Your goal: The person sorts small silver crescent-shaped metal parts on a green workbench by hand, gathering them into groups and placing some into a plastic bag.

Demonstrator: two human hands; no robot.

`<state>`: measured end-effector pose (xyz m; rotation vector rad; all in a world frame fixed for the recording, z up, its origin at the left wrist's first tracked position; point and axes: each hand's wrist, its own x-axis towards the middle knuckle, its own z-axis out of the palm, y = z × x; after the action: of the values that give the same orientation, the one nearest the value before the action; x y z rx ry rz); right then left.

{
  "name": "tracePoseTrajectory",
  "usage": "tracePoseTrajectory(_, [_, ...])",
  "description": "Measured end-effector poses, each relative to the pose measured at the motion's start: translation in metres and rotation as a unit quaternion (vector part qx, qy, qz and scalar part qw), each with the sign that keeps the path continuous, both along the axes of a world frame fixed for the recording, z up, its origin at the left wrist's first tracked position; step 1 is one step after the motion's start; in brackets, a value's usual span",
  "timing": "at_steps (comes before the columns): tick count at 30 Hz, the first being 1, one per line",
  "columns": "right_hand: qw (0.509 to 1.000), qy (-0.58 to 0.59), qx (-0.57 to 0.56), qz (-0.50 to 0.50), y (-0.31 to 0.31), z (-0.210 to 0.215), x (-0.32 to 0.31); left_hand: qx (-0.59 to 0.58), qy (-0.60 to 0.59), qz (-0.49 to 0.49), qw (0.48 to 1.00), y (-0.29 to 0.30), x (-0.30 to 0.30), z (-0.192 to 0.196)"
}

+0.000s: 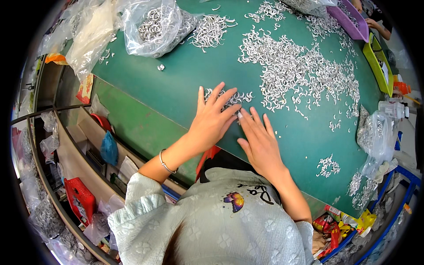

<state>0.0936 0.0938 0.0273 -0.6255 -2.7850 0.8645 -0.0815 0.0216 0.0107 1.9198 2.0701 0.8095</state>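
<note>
My left hand (213, 119) lies flat on the green table (176, 84) with fingers spread, its fingertips resting on a small cluster of silver metal hooks (234, 98). Beside it, my right hand (259, 140) is flat and open too, fingertips by the same cluster, and the index fingers almost meet. A thin bangle (165, 164) circles my left wrist. A wide spread of the same silver hooks (300, 66) covers the table beyond my hands.
Clear plastic bags of metal parts sit at the far left (154, 26) and at the right edge (375, 137). A purple tray (351, 22) and a yellow-green tray (379, 66) stand far right. Another person's hand (375, 24) shows top right. Shelves with a red basket (80, 198) lie lower left.
</note>
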Motion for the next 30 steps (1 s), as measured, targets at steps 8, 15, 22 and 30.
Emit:
tracePoseTrajectory(8, [0.999, 0.028, 0.032, -0.032, 0.012, 0.001, -0.004, 0.015, -0.041, 0.012, 0.999, -0.005, 0.002, -0.004])
tracePoseTrajectory(15, [0.995, -0.051, 0.080, -0.010, 0.009, -0.004, -0.002, 0.009, -0.037, 0.015, 0.999, -0.007, 0.002, -0.005])
tracePoseTrajectory(22, [0.993, -0.084, 0.027, -0.078, 0.005, 0.011, 0.053, 0.023, -0.025, -0.022, 0.999, -0.008, 0.010, 0.001])
tracePoseTrajectory(30, [0.994, -0.103, 0.026, -0.039, -0.016, 0.009, 0.076, 0.025, 0.033, -0.115, 0.993, -0.014, 0.032, -0.012])
